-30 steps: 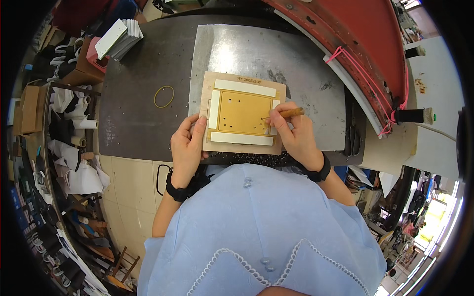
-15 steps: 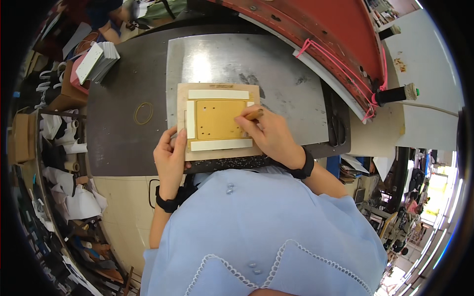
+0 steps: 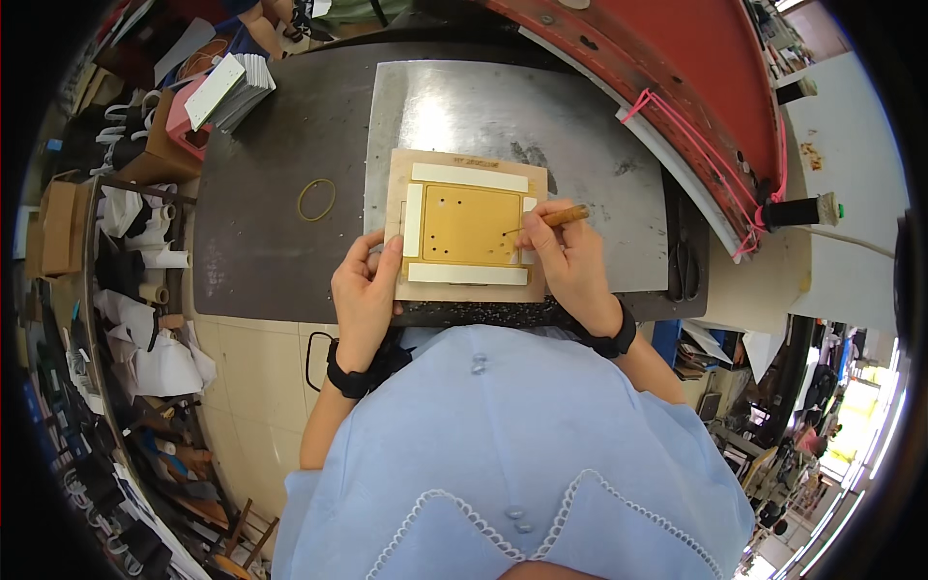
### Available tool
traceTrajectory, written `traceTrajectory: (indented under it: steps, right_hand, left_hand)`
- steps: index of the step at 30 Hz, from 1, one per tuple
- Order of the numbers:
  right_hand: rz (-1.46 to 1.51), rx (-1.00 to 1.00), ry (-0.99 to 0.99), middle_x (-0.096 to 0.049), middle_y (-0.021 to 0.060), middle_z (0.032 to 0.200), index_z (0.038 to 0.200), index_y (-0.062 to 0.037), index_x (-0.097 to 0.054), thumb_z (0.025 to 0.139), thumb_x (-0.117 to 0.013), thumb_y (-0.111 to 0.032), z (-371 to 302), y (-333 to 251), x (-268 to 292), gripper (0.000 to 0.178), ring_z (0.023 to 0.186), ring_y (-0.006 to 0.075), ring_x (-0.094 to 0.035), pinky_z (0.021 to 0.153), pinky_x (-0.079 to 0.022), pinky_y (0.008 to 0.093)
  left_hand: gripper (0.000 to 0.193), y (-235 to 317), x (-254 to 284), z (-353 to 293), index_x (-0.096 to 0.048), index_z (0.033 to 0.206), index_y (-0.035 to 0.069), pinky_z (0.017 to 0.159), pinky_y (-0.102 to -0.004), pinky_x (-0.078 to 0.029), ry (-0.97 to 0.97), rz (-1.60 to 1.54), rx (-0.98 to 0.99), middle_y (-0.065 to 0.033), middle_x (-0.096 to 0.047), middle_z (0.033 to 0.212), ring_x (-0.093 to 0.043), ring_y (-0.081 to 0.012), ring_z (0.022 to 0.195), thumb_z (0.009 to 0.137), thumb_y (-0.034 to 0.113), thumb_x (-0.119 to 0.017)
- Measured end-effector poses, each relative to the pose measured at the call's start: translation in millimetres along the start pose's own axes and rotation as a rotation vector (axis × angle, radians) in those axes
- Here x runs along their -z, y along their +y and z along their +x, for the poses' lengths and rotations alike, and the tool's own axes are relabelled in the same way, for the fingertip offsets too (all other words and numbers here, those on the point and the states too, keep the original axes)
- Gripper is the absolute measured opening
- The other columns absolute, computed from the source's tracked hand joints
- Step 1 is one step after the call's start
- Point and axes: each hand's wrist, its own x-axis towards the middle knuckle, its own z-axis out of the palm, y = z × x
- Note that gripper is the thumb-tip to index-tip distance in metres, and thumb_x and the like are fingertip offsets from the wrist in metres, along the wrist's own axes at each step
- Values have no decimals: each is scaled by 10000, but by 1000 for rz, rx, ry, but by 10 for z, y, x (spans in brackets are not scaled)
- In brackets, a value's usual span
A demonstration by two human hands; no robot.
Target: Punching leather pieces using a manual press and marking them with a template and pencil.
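A pale wooden board (image 3: 468, 296) lies at the near edge of the metal plate. On it sits a yellow panel (image 3: 474, 222) with several small dark holes, bordered by white strips (image 3: 468, 274). My left hand (image 3: 367, 275) grips the board's left edge, thumb on top and fingers curled at the side. Between the fingers of my right hand (image 3: 570, 253) is an awl (image 3: 565, 216) with a wooden handle, its thin tip touching or just above the panel's right part, beside a hole. I cannot tell whether the tip is inside the hole.
Left on the dark table (image 3: 261, 261) lies a yellow rubber band (image 3: 316, 199); a stack of white plates (image 3: 230, 93) stands behind it. A red machine (image 3: 667, 68) with pink cord overhangs the right. Dark scissors (image 3: 684, 271) rest at the right edge. Another person's legs show at the far left.
The whole view has shifted, so the table appears further right. My right hand has turned, so the awl's handle and tip now show. My left hand keeps its hold on the board.
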Motion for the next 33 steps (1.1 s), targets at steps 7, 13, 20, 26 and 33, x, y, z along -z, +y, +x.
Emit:
traceTrajectory:
  steps: [7,13,20,26,33]
  right_hand:
    - [-210,96,-50,-632,81,712,933,-18,-636,948,-648,-225,15,-57,2,209,576,149,-587,547,-460,274]
    - [-335,98,-96,-648,78,726,943,-28,-630,947,-650,-187,22,-138,0,160,598,137,-611,554,-471,268]
    - [16,25,19,-650,77,790,1047,3,-520,1027,-510,-176,-75,-140,76,180,764,126,-652,716,-516,254]
    - [57,-82,-72,-644,75,764,993,0,-563,1008,-559,-240,-140,-3,56,241,716,133,-661,635,-500,258]
    - [61,-43,-52,-639,83,771,999,3,-559,1008,-559,-246,-152,6,19,249,714,135,-652,626,-496,260]
  left_hand:
    - [327,29,1,-12,-629,1110,-48,377,-193,-335,-8,9,5,13,-624,633,-457,-15,448,967,246,-629]
    - [323,16,-19,0,-617,1106,-39,372,-194,-325,5,7,12,16,-619,628,-449,-11,442,967,252,-630]
    - [301,15,1,-3,-619,1099,-30,375,-190,-326,-8,17,24,20,-619,627,-444,-7,444,972,243,-621]
    - [301,29,-7,-11,-622,1091,-37,377,-193,-333,-4,33,3,18,-625,631,-450,-8,454,973,240,-618]
    - [314,7,-13,-2,-611,1092,-34,354,-186,-308,-1,38,-30,21,-590,608,-419,-12,400,980,259,-605]
